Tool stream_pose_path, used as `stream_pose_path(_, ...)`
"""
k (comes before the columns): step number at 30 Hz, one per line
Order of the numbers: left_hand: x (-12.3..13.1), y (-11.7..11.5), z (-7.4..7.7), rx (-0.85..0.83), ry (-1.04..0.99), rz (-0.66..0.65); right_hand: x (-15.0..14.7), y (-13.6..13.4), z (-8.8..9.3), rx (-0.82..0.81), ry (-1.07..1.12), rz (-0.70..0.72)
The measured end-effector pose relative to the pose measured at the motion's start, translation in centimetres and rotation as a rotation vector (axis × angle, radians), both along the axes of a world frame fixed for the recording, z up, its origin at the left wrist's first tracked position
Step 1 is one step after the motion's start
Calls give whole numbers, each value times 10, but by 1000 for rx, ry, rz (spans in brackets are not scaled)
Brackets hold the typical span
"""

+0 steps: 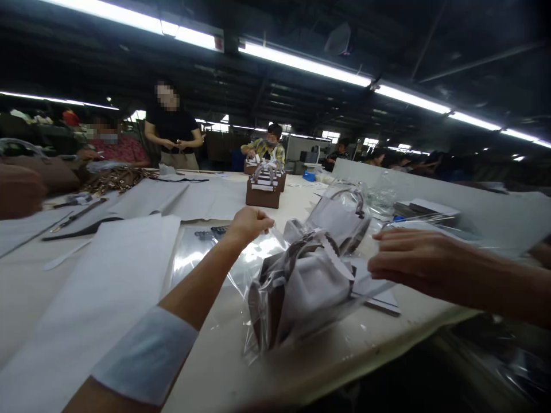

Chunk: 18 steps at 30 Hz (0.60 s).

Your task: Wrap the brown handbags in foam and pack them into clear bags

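A handbag in a clear plastic bag (310,287) lies near the table's front edge, white paper covering its body and dark handles on top. My left hand (249,225) pinches the plastic's edge at the bag's upper left. To the right of the bag, my right hand (400,258) has its fingers pressed together at the plastic's right side; the plastic appears to run between its fingertips, slightly blurred. Behind sits a second plastic-wrapped handbag (340,215). Clear plastic sheets (193,252) lie flat left of the wrapped bag.
Brown handbags (262,196) stand in a row farther back. White paper (116,269), dark straps (86,228) and a pile of brown straps with metal parts (116,180) lie left. Another person's blurred arm (19,192) enters at far left. A white panel (430,192) borders the right.
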State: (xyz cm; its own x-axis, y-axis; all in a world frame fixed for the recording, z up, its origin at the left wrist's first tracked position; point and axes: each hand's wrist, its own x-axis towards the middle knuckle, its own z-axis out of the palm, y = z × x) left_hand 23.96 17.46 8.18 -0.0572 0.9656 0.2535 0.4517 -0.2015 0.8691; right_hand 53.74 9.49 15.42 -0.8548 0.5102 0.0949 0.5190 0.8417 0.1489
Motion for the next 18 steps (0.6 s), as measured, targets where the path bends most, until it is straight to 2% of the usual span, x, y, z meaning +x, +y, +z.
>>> stream_pose_path(4,16,-26,15,187,31,-57,-28,34,14,85,49,94)
stream_pose_path(7,20,-43,25,336,63,-90,-42,63,23,-80,80,132)
stream_pose_path(10,14,-36,30,468,248,76,-49,86,23,-276,79,118)
stream_pose_path(12,4,-19,31,370,437,167,-50,93,22,-319,71,96)
stream_pose_path(13,-1,-9,32,272,522,157,-50,95,22,-312,68,95)
stream_pose_path(15,-7,8,34,96,629,48,-51,99,22,-270,54,115)
stream_pose_path(18,-2,19,37,85,676,-183,-59,108,22,-191,26,160)
